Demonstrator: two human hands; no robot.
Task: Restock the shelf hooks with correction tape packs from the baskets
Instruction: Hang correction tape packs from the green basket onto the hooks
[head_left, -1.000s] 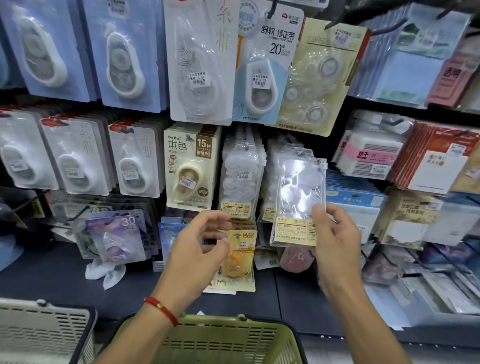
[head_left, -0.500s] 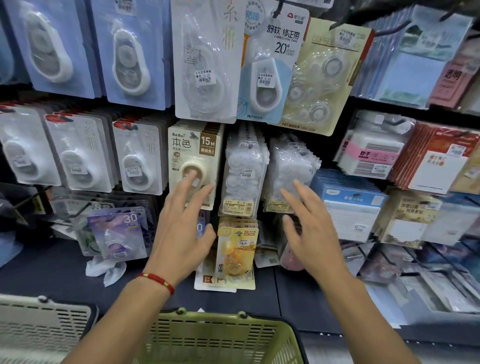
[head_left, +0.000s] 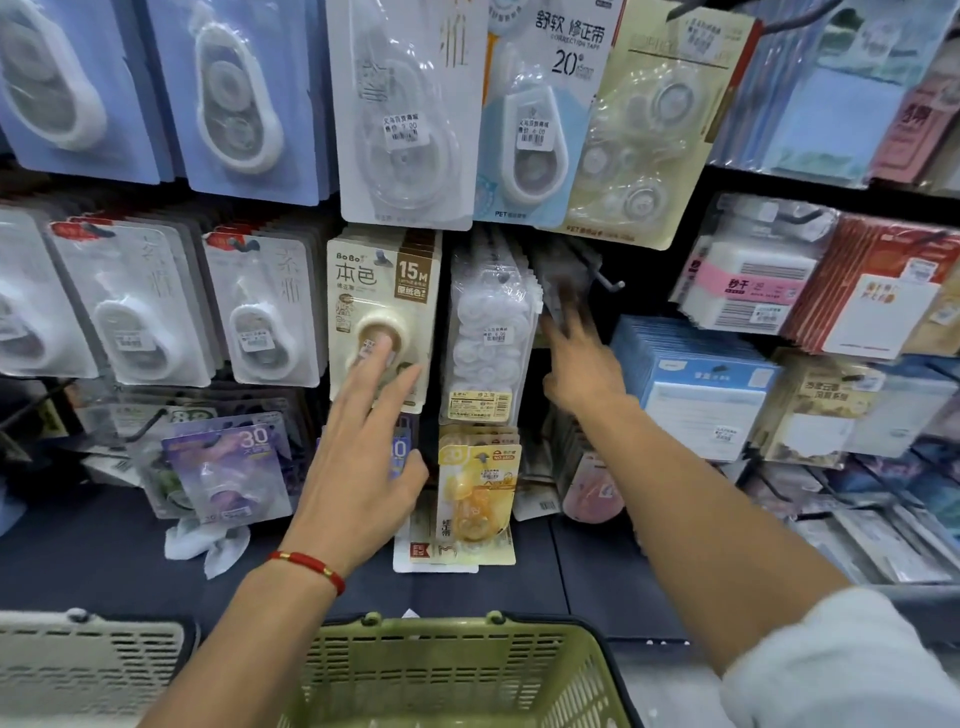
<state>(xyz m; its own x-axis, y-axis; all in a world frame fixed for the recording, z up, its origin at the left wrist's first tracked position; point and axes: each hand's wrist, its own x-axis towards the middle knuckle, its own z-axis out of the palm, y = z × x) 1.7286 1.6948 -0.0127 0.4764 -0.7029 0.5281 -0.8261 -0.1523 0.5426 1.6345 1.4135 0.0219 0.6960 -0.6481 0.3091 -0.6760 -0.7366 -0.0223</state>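
The clear plastic pouches of white round correction tape refills (head_left: 485, 338) hang in a thick stack on a shelf hook, with a bare metal hook (head_left: 605, 278) just right of them. The right hand (head_left: 582, 364) reaches in beside the stack, its blurred fingers (head_left: 563, 325) too smeared to tell their hold. The left hand (head_left: 363, 457) is spread wide and empty, fingertips touching the beige 15M pack (head_left: 382, 312). Such pouches look light, floppy and slick; pinching the stiffer top edge near the hang hole seems best.

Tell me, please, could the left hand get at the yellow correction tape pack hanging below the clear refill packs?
Probably yes. The left hand is open, holds nothing, and sits just left of the yellow correction tape pack, whose front is uncovered.
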